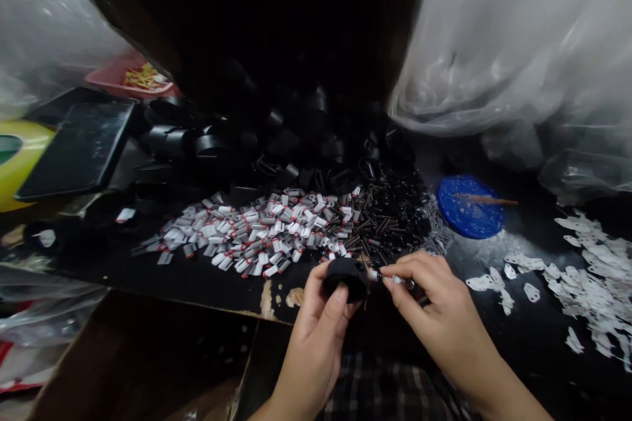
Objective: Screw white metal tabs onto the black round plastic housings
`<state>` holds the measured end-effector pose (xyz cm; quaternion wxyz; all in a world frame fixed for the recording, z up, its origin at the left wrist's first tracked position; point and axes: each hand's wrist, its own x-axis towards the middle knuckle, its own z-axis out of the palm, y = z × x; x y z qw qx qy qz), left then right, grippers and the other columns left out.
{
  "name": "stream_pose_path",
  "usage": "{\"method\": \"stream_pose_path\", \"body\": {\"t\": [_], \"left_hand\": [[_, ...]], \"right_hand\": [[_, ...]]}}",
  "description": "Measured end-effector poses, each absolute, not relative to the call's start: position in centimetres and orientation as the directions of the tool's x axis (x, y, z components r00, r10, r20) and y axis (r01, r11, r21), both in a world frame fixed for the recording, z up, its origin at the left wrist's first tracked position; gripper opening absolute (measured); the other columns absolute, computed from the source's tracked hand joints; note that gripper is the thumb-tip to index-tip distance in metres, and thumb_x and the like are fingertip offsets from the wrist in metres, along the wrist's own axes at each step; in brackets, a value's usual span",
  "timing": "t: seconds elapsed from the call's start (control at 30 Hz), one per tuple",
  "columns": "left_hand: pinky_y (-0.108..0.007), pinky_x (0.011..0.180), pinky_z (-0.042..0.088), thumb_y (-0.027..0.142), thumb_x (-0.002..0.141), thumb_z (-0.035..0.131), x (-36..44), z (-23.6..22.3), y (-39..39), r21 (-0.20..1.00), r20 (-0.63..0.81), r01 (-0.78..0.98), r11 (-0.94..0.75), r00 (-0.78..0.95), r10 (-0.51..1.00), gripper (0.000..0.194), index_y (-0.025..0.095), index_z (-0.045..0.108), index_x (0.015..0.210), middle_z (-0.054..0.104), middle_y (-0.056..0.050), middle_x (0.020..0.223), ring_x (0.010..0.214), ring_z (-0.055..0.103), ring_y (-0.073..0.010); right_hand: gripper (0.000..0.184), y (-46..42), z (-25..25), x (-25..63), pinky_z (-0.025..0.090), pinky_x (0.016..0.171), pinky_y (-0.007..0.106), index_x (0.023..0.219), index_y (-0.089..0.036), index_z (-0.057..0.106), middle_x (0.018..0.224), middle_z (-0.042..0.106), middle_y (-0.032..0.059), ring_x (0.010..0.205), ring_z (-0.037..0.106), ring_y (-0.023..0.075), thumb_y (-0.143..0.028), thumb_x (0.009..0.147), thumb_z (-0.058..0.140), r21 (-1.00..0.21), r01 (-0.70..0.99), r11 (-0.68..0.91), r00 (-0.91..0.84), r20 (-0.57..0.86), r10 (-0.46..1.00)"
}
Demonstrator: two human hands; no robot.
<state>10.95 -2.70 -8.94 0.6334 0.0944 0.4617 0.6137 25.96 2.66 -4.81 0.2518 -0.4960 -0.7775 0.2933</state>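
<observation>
My left hand (320,316) is closed round a small black round part (344,277) just above the table's front edge. My right hand (429,306) pinches a small silver metal piece (397,280) whose tip touches the right side of the black part. Behind my hands lies a heap of small silver pieces with red marks (257,233). A pile of tiny dark springs (395,214) sits to its right. Several black ring-shaped parts (237,145) are heaped at the back.
A blue round lid (469,214) with a thin stick on it lies right of the springs. Flat white metal plates (587,283) are scattered at the far right. Clear plastic bags (518,52) hang at the upper right and left. A black tray (79,148) lies at left.
</observation>
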Motion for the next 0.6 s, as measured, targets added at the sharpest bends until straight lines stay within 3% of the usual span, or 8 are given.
{"method": "stream_pose_path", "body": {"t": [0.07,0.17,0.27,0.4,0.6], "left_hand": [[-0.026,0.095,0.048,0.029,0.085,0.065,10.8,-9.3,-3.0,0.75,-0.466,-0.61,0.257,-0.211,0.859,0.023,0.03,0.064,0.108,0.066,0.001,0.11,0.105,0.06,-0.0157],[-0.024,0.091,0.05,0.031,0.085,0.065,10.9,-9.3,-2.9,0.728,-0.49,-0.627,0.278,-0.192,0.85,0.025,0.032,0.063,0.109,0.065,0.002,0.112,0.104,0.06,-0.0151],[-0.023,0.089,0.051,0.034,0.084,0.066,11.3,-9.1,-2.6,0.674,-0.508,-0.686,0.273,-0.163,0.846,0.026,0.034,0.063,0.109,0.067,0.003,0.111,0.103,0.062,-0.0143],[-0.017,0.075,0.053,0.037,0.073,0.076,11.3,-9.4,-2.7,0.673,-0.592,-0.655,0.344,-0.196,0.782,0.043,0.036,0.06,0.113,0.069,0.004,0.106,0.094,0.065,-0.0142],[-0.029,0.094,0.05,0.035,0.071,0.076,10.5,-10.5,-1.0,0.771,-0.55,-0.442,0.459,-0.099,0.829,0.044,0.031,0.062,0.113,0.068,-0.001,0.113,0.112,0.059,-0.0252]], "right_hand": [[0.023,2.6,-4.9,26.0,0.039,0.082,0.033,0.102,-0.028,0.064,0.096,0.065,-0.0009,0.09,0.059,0.0162,-0.011,0.089,0.056,-0.676,0.627,0.387,-0.411,0.135,0.901],[0.023,2.6,-5.1,26.1,0.04,0.084,0.033,0.108,-0.028,0.063,0.1,0.066,0.0004,0.093,0.059,0.0169,-0.015,0.091,0.055,-0.723,0.592,0.356,-0.399,0.122,0.909],[0.008,2.7,-5.0,26.1,0.041,0.078,0.032,0.096,-0.026,0.065,0.09,0.066,-0.0003,0.085,0.059,0.0164,-0.023,0.09,0.059,-0.772,0.589,0.237,-0.313,0.053,0.948],[0.003,2.6,-4.5,26.0,0.039,0.077,0.03,0.085,-0.023,0.064,0.085,0.065,-0.0021,0.081,0.058,0.0143,-0.022,0.087,0.063,-0.758,0.624,0.19,-0.287,0.003,0.958],[0.004,3.5,-3.6,28.7,0.038,0.074,0.029,0.082,-0.022,0.061,0.082,0.066,-0.0043,0.074,0.057,0.0121,-0.019,0.083,0.064,-0.593,0.753,0.286,-0.284,0.099,0.954]]}}
